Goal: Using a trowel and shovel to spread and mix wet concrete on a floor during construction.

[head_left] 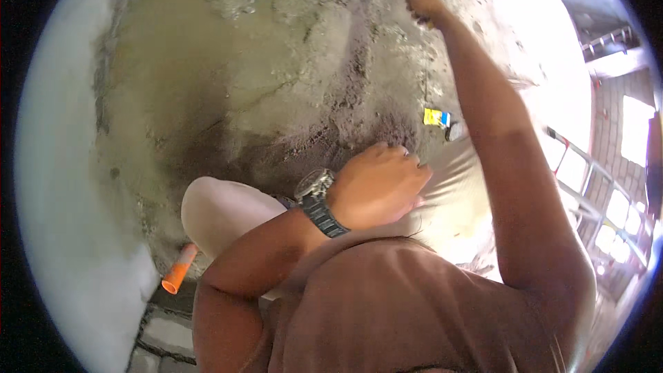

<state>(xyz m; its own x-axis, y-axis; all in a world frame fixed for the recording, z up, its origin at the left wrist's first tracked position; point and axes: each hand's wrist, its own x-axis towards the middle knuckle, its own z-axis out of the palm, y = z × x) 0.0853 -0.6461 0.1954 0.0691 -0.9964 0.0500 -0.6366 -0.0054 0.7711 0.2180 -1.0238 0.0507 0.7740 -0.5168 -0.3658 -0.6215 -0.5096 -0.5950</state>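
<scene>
Fingers, right hand (pixel 427 8): curled, grip unclear; mortar (pixel 262 62) at their eight o'clock. Left hand (pixel 378 186): curled, palm hidden. One watch (pixel 320 204), one tube (pixel 179 269), one packet (pixel 435 117).

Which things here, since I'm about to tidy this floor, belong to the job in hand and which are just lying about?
Apparently in use:
grey mortar-like material
right hand, stretched out over it; whether it holds a tool is unclear

Seemingly lying about:
orange tube, near the left knee
yellow-and-blue packet
</scene>
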